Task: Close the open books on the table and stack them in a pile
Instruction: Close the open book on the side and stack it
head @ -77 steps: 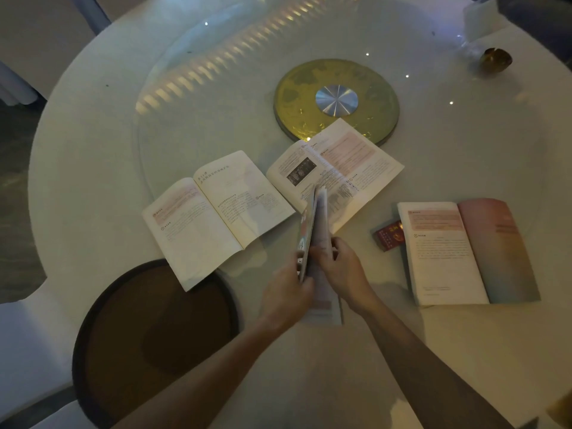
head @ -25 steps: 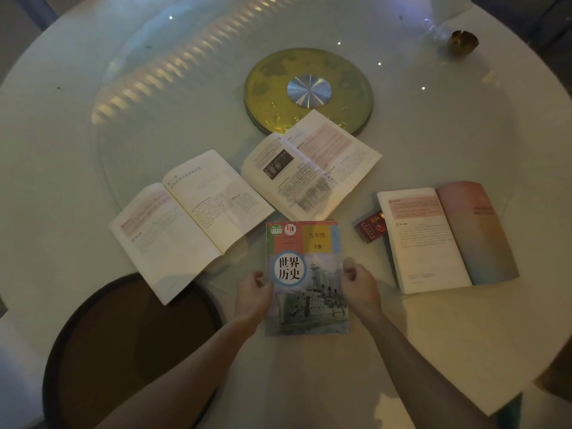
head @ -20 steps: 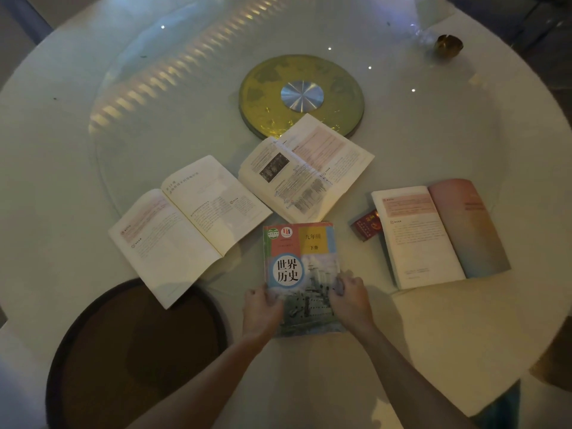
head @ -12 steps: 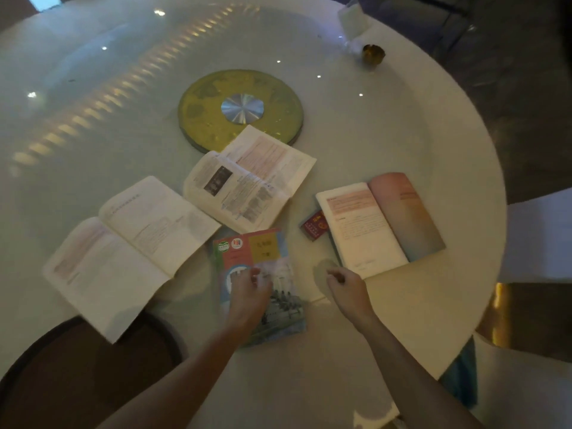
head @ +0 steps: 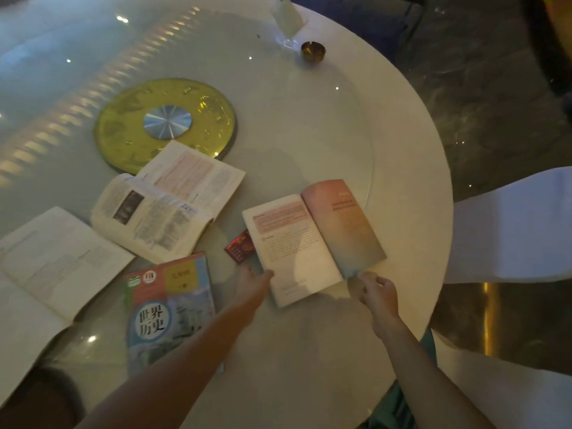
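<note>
Round white table [head: 402,144]; closed book [head: 168,308] titled 世界历史, smaller print seemingly illegible.

On the table [head: 402,134] before you, the closed history textbook [head: 168,308] lies nearest. Two open books [head: 58,258] [head: 167,205] lie left and behind it, a third open book [head: 312,236] to its right, beyond your hands.

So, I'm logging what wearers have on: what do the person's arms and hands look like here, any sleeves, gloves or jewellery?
Both forearms are bare as far as the frame shows: no sleeves or gloves. The left hand and right hand show no watch, bracelet or ring that I can see, though the dim, blurred light could hide something small.
</note>
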A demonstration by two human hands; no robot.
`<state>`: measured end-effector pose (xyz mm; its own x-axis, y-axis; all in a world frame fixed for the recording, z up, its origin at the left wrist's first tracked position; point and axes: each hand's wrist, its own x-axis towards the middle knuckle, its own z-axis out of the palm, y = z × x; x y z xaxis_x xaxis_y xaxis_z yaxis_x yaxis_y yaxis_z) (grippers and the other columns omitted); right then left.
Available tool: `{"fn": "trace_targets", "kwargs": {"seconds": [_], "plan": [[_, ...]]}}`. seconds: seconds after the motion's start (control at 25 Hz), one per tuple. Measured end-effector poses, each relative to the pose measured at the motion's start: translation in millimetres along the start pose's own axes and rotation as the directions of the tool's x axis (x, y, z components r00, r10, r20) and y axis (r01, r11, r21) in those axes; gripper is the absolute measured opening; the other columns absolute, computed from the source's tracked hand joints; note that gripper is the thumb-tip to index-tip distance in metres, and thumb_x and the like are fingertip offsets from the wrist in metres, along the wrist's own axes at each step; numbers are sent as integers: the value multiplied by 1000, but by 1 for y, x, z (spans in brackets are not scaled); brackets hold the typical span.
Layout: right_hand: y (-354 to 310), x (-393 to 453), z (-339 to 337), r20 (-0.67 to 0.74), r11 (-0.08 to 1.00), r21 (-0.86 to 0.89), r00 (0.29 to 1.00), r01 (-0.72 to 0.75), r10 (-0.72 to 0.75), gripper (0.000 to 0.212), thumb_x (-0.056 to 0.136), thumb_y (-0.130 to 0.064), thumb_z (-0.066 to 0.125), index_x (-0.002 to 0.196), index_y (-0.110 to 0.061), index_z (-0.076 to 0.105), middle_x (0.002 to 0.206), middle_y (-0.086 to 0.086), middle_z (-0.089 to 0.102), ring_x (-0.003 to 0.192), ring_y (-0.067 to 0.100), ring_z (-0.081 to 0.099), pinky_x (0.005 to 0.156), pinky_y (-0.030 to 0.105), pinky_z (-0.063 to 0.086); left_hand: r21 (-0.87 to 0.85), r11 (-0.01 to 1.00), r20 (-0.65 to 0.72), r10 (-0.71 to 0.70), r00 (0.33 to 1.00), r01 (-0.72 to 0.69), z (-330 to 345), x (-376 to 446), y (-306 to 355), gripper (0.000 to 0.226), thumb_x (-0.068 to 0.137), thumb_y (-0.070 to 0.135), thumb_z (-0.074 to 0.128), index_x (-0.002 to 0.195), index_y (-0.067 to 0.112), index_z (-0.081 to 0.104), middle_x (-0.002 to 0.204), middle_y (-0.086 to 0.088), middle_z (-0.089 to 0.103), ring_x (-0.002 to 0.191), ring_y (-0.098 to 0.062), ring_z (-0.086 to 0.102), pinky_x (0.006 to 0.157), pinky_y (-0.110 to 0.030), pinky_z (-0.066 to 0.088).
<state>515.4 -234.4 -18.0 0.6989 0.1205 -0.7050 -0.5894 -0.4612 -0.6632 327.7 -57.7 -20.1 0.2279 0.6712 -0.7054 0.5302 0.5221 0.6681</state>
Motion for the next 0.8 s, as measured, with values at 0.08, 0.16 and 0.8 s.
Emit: {"fn": "trace_targets", "kwargs": {"seconds": [0.08,0.16,0.8], "plan": [[-10,30,-16,77,971,229,996,-71,55,59,81,-33,84,123,3,64,120,18,69,100,30,67,91,45,55,-36,999,-50,-18,999,17,17,5,11,41,96,13,64,133,6,50,120,-9,57,99,-20,52,78,-27,44],[-22,44,-23,133,896,412,984,-167,123,24,90,-17,75,103,2,68,103,19,68,86,28,66,87,46,55,-54,998,-62,-34,998,31,26,13,14,39,96,10,62,134,3,56,124,-11,65,98,-23,58,85,-32,49],[34,30,11,655,58,-583,511,810,-557,52,84,-21,61,135,-18,69,134,17,65,123,37,60,99,51,49,-375,917,119,-101,988,139,53,3,23,31,104,28,48,121,7,65,108,-20,75,87,-34,75,72,-43,63]]}}
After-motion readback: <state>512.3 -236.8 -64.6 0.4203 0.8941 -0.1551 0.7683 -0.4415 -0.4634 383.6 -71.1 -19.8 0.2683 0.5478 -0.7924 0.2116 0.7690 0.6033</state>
